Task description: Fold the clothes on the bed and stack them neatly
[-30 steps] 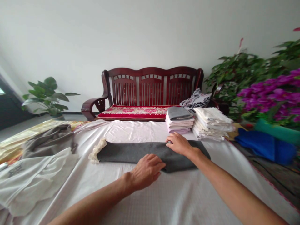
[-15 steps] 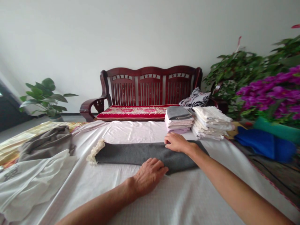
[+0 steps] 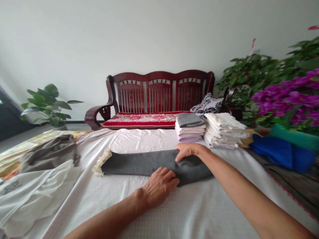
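A long strip of folded dark grey cloth (image 3: 139,162) lies across the white sheet, a frilly cream edge at its left end. At its near edge, my left hand (image 3: 160,184) rests with bent fingers on top of the cloth and the thumb reaching right. My right hand (image 3: 188,151) grips the far edge right of the middle. Its thumb presses on top, while its fingers are mostly hidden behind the edge. The cloth is dented and bulges near that thumb. My right forearm covers part of the cloth's right end.
Beyond my right hand stand two stacks: pink and white folded cloths (image 3: 189,132) topped with grey, and cream folded cloths (image 3: 224,131). A crumpled grey-brown cloth (image 3: 51,152) and a sheer white cloth (image 3: 37,196) lie left. Behind is a wooden bench (image 3: 160,91). Blue fabric (image 3: 280,152) lies right.
My right hand has turned and opened its thumb away from the fingers, taking hold of the far edge. The cloth's right part has bunched slightly. My left hand stays almost still.
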A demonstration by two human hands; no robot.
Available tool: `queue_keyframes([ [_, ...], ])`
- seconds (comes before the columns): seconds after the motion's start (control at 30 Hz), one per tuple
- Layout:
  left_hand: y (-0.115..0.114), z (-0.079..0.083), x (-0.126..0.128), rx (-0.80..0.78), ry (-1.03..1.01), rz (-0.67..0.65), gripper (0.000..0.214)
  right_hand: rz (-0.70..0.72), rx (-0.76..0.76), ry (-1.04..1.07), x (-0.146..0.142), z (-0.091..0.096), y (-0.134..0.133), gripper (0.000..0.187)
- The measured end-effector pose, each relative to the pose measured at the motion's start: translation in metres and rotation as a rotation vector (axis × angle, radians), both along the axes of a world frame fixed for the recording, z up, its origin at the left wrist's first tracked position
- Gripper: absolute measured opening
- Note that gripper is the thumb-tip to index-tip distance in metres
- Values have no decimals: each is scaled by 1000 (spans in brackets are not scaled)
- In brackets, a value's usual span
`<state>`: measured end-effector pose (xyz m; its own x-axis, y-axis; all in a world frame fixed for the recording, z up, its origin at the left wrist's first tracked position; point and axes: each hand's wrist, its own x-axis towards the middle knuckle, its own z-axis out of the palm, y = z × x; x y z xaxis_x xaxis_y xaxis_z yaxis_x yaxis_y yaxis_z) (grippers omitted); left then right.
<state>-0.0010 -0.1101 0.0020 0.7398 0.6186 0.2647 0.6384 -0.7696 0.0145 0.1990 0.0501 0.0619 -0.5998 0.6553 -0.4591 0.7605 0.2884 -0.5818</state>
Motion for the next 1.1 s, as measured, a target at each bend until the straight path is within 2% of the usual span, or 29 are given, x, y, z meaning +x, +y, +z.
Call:
queue_keyframes([
  [0.07, 0, 0, 0, -3, -27, -10, 20, -27, 22, 107, 1, -4, 1, 42],
  [0.13, 1, 0, 0, -1, -52, -24, 20, -49, 127, 160, 2, -10, 2, 40],
  [0.3, 7, -3, -1, 6, -36, -54, 23, -123, 582, -91, 5, -24, -5, 39],
  [0.4, 7, -4, -3, -48, -30, -55, 33, -213, 774, -200, 13, -29, -15, 34],
  [0.57, 8, 2, -5, -179, -128, -104, 35, -224, 1068, -207, 24, -34, -37, 20],
  [0.63, 15, 6, -3, -264, -222, -64, 30, -194, 1112, -143, 20, -39, -49, 26],
  [0.73, 30, 4, 1, -296, -350, 127, 39, -143, 1111, -95, 10, -54, -69, 39],
  [0.8, 40, -2, 3, -234, -290, 217, 42, -117, 1079, -117, 7, -67, -79, 46],
  [0.9, 47, -14, 1, -147, -86, 237, 56, -98, 1034, -167, 17, -81, -83, 54],
  [1.1, 41, -20, -28, -76, 15, 241, 62, -180, 1091, -265, 65, -83, -71, 57],
])
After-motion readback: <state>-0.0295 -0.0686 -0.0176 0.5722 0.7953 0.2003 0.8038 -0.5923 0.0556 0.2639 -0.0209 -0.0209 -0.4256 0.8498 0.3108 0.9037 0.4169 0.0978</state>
